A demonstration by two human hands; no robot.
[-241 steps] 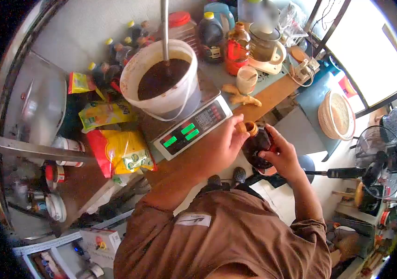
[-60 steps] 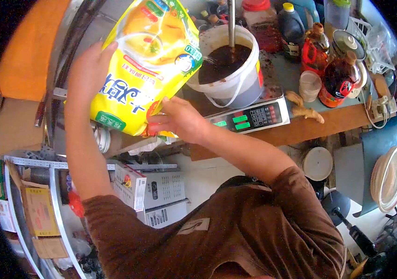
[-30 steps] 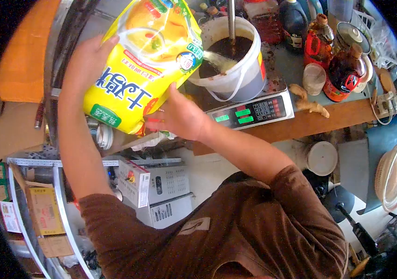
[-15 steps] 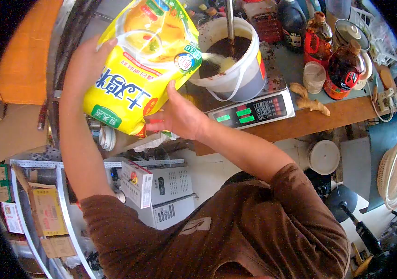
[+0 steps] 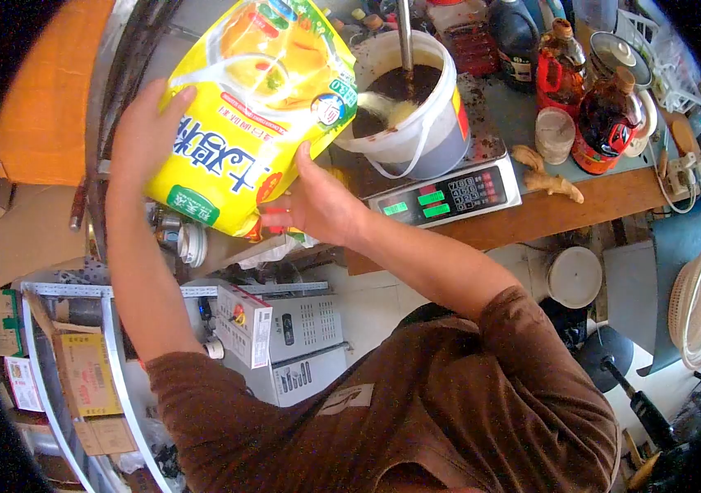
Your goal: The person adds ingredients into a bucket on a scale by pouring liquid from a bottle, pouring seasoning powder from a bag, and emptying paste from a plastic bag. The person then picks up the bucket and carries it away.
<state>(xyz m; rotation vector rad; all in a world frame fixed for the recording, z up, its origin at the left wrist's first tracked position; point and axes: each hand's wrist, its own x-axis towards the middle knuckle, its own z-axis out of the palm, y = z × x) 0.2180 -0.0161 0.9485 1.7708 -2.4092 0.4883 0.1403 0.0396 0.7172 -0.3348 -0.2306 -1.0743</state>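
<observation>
A big yellow bag of chicken seasoning [image 5: 235,140] is held tilted toward a white bucket [image 5: 441,135]. Pale powder [image 5: 379,108] streams from its right side onto the dark contents [image 5: 408,82]. My left hand [image 5: 143,127], slightly blurred, grips the bag's left edge with the thumb in front; its other fingers are mostly hidden. Lower down, my right hand [image 5: 321,197] holds the bag's lower right side, thumb on the front and fingers bent underneath. A metal rod [image 5: 405,37] stands in the bucket, which sits on a digital scale [image 5: 449,197] with lit green displays.
Ginger [image 5: 549,179], a clear cup [image 5: 555,135] and dark sauce bottles [image 5: 606,123] stand right of the scale. A power strip [image 5: 687,177] lies near the table's right end. Below left is a metal shelf with cardboard boxes [image 5: 87,374]; a basket [image 5: 698,308] is far right.
The bag has shifted very slightly right in my hands, and my left hand has moved a little down. Powder still falls, with a larger pale patch in the bucket.
</observation>
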